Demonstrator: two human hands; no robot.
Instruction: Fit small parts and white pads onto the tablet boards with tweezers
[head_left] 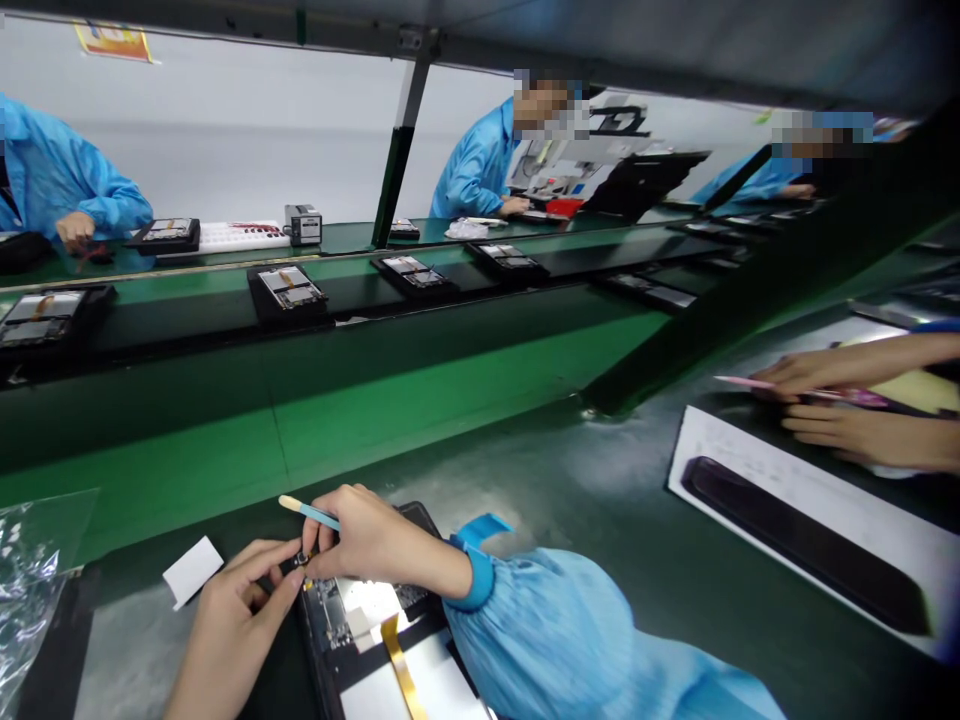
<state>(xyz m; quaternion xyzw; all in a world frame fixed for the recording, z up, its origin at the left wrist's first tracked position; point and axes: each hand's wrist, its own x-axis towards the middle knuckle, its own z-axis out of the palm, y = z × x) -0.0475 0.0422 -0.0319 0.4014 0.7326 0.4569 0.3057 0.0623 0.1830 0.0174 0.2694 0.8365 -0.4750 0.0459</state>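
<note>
An opened tablet [322,660] lies on the bench before me, its circuit board, silvery battery and gold ribbon cable [401,665] exposed. Over its upper left corner, my left hand [236,615] is closed, thumb and forefinger pinching a small dark electronic part [301,558]. My right hand [367,535] meets it there, fingertips at the same small part. Held in the right fingers is a thin blue stick [319,515] with a cream-coloured tip pointing left. A blue sleeve with a wrist strap covers my right forearm.
A white paper piece [193,572] and a clear plastic bag [30,590] lie at left. On the right, a co-worker's hands [862,400] work near a white board [697,450] with a dark strip. Opened tablets [289,290] line the conveyor; a slanted green post [660,365] rises behind the bench.
</note>
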